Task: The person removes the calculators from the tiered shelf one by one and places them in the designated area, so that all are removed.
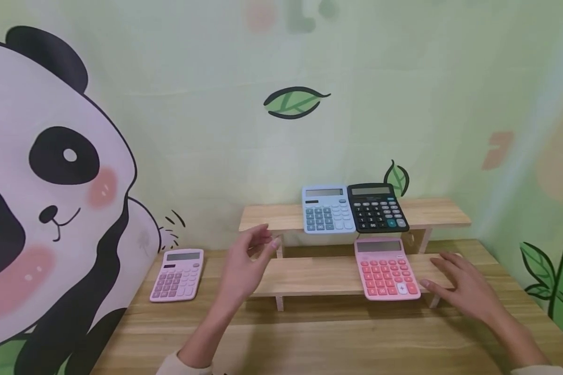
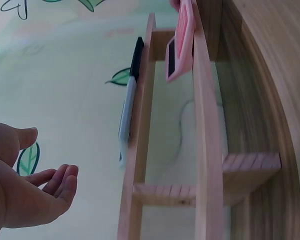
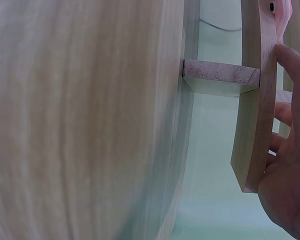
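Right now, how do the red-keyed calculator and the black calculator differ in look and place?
Colour: the red-keyed calculator has a pink body; the black calculator has a black one.
Place: the red-keyed one is on the lower shelf, the black one on the upper shelf.
Neighbour: the red-keyed one has the right hand beside it; the black one, the blue calculator.
Both have screens above their keys.

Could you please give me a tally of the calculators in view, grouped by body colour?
Light blue: 1 (light blue calculator)
Black: 1 (black calculator)
Pink to pale lilac-pink: 2 (calculator with coral-pink keys; calculator at the far left)
Total: 4
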